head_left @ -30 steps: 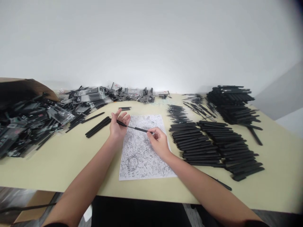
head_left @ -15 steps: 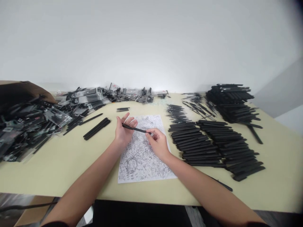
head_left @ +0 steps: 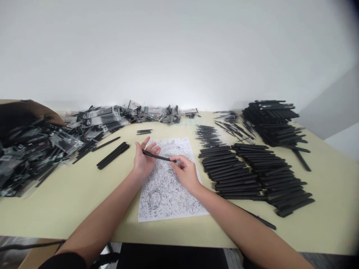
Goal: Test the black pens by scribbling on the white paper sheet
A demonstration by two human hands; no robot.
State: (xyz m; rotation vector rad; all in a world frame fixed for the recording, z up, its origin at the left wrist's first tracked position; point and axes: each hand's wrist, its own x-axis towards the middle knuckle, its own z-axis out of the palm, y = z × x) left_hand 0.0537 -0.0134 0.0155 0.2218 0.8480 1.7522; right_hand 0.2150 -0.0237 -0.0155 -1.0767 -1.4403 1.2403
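A slim black pen [head_left: 158,155] spans the gap between my hands, slightly tilted. My right hand [head_left: 185,172] pinches its right end between thumb and fingertips. The pen's left end meets the palm of my left hand [head_left: 146,161], near the base of the thumb. That hand faces up with its fingers spread, not wrapped round the pen. Both hands are above a white sheet of paper [head_left: 171,203] densely covered in dark scribbles. To the left lie a few thick black pens [head_left: 113,155] side by side.
Rows of black pens [head_left: 232,172] lie on the right of the pale yellow table [head_left: 92,198], with a taller stack [head_left: 272,116] behind. Thin black refill-like sticks [head_left: 209,135] lie beyond the paper. Clear plastic packets [head_left: 102,116] are heaped left, near a brown box [head_left: 33,108].
The view has shifted slightly, so the scene sits a little lower and further left. Both hands keep nearly the same pose around the pen.
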